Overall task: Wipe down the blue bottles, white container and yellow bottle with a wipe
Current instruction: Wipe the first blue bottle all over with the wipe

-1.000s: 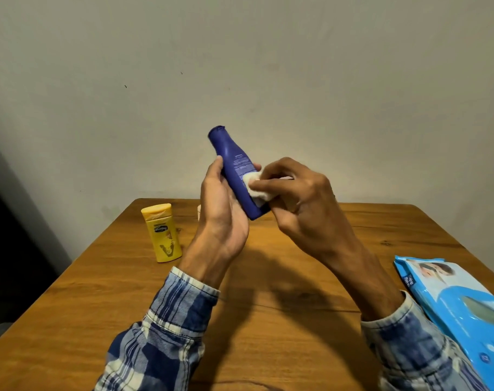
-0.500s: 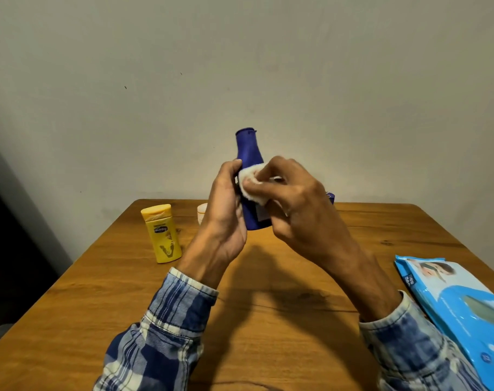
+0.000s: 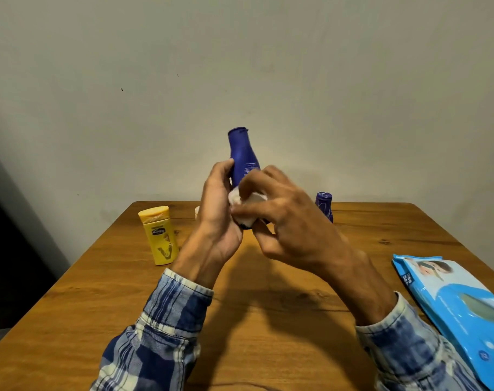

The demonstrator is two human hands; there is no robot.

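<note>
Blue bottle [image 3: 243,153] upright in curled left fingers [image 3: 221,172]; wipe [image 3: 236,197] under pinching right fingers [image 3: 254,211].

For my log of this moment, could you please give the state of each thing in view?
Held blue bottle: lifted, cap up, gripped by left hand.
Wipe: bunched, pressed on that bottle by right hand.
Other blue bottle: standing on table, untouched.
Yellow bottle: standing, cap shut, untouched.
White container: mostly hidden behind left hand.
Wipes pack: lying flat on table.
</note>
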